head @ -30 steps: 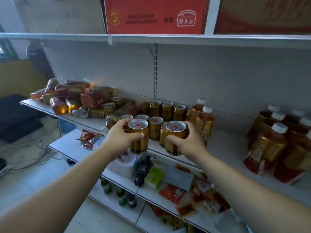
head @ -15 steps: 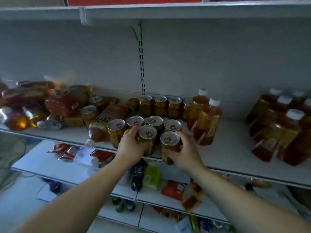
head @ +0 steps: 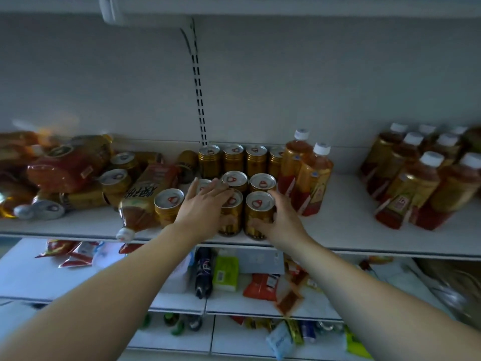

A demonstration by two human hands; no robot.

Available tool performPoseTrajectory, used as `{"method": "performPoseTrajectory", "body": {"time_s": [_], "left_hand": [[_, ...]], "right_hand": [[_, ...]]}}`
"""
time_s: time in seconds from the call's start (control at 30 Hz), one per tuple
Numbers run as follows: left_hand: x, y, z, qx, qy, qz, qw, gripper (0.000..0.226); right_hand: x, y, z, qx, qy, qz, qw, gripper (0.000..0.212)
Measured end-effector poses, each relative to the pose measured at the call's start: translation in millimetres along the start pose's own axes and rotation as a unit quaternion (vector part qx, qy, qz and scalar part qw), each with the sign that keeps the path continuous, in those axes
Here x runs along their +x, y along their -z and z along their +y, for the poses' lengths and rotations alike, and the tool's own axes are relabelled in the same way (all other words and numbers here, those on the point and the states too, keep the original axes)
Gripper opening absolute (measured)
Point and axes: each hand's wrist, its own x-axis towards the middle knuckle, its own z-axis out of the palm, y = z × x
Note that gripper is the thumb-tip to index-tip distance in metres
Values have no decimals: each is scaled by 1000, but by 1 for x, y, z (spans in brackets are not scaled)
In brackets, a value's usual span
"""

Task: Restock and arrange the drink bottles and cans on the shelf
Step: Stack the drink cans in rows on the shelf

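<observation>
Gold drink cans stand in rows at the middle of the grey shelf [head: 338, 230]. My right hand [head: 283, 222] grips the front-right gold can [head: 259, 204], thumb on its front and fingers round its right side; the can stands on the shelf near the front edge. My left hand [head: 203, 207] lies with straight fingers over the top of the neighbouring front can [head: 231, 217] and the cans behind it. Further gold cans [head: 233, 160] line the back wall. Two upright tea bottles [head: 309, 175] stand just right of the cans.
A tea bottle [head: 145, 199] lies on its side left of my hands, its cap over the shelf edge. A jumble of toppled bottles and cans [head: 67, 168] fills the left end. Upright bottles [head: 416, 183] stand at the right. Snack packs [head: 225, 272] lie on the lower shelf.
Both cans went from held in the air to standing on the shelf's front row. My left hand's fingers have straightened over its can; the camera moved closer.
</observation>
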Motion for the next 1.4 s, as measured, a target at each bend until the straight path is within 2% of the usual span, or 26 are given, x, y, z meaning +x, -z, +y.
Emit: {"method": "performPoseTrajectory", "body": {"time_s": [0.13,0.3,0.47,0.6,0.73,0.83,0.93,1.07,1.27,1.4], "left_hand": [[21,-1,-2,-33,9,-31,999,68],[43,-5,-8,-55,4,-24,998,69],[53,-3,-10,-63,6,-30,998,75],[32,9,-24,-72,46,-17,996,85],[8,31,-41,-16,91,-19,996,81],[-18,42,-56,-23,135,-61,989,88],[-44,35,-64,-41,113,-120,986,88],[-42,23,-66,-97,63,-65,991,73],[-11,10,-56,-183,13,-63,981,86],[6,5,-56,-173,-29,-65,982,85]], "right_hand": [[12,7,3,-5,0,-9,1000,77],[36,8,6,22,-4,-12,1000,70],[52,2,10,15,-20,-1,1000,78],[52,3,5,-99,37,35,994,92],[54,-4,-18,-274,139,59,950,84],[57,-18,-31,-339,127,24,932,78],[57,-27,-30,-384,81,-9,920,76],[57,-28,-29,-388,77,4,918,70],[60,-18,-18,-365,58,5,929,64],[63,-15,-12,-339,94,15,936,57]]}}
